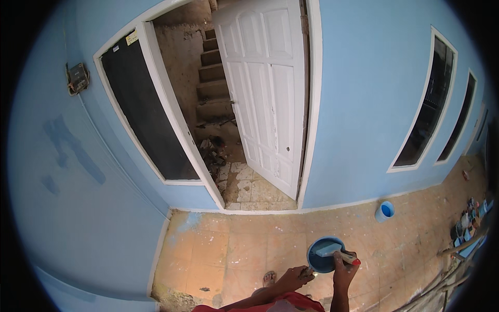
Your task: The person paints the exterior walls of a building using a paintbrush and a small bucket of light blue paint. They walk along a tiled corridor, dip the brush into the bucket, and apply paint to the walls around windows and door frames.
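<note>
In front of me is a round paint pot (313,263), dark inside with a blue rim. My left hand (295,279) is closed at its near left side, apparently on a short handle that the fingers largely hide. A paintbrush (351,257) with a pale wooden handle and red end is gripped by my right hand (343,270). Its wide, light-blue bristle end lies over the pot's opening, pointing left. Whether the bristles touch the paint inside I cannot tell.
Light-blue walls surround a half-open white door (260,88) with stairs (212,78) behind it. A blue-lined bucket (384,211) stands on the paint-spotted tiled floor (249,244). At the right lie a pile of containers (468,223) and wooden poles (442,281). An electrical box (78,79) hangs left.
</note>
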`<state>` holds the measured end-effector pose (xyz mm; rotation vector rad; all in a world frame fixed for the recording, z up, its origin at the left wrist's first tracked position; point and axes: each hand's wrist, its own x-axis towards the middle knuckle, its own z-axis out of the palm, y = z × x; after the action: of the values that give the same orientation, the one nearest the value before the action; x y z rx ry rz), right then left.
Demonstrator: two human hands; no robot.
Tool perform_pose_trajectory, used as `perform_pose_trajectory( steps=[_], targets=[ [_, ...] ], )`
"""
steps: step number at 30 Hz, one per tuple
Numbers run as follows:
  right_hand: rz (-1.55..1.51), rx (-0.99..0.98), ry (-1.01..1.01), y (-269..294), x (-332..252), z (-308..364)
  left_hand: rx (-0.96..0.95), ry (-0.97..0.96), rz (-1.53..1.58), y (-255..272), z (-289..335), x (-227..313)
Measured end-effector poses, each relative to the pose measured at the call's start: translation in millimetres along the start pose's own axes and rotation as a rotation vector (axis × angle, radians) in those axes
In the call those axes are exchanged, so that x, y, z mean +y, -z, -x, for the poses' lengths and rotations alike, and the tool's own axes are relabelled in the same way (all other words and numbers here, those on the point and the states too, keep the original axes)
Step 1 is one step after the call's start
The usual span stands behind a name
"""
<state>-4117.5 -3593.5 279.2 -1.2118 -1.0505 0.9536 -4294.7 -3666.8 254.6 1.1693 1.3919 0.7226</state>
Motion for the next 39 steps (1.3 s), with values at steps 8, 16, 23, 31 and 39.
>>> perform_pose_trajectory(
  steps=[8, 16, 23, 31, 39],
  targets=[
    [-0.935, -0.1, -0.533, -44.3, -9.2, -16.3, 0.136, 0.039, 0.123, 48.8, -8.6, -7.2],
    [-1.167, -0.189, -0.744, -134.5, -19.0, -36.3, 0.234, 0.073, 0.195, 124.6, -2.5, -16.2],
    [-1.524, -0.501, -0.514, -220.7, -53.3, -82.9, 0.321, 0.11, 0.158, 199.1, 7.4, -15.1],
    [-1.566, -0.649, 0.02, -297.5, -128.9, -193.2, 0.536, 0.097, 0.26, 250.4, -9.2, -27.9],
    [-1.301, -0.422, 0.748, -380.6, -306.7, -290.6, 0.596, -0.152, 0.503, 292.6, -91.3, -79.4]
  ],
)
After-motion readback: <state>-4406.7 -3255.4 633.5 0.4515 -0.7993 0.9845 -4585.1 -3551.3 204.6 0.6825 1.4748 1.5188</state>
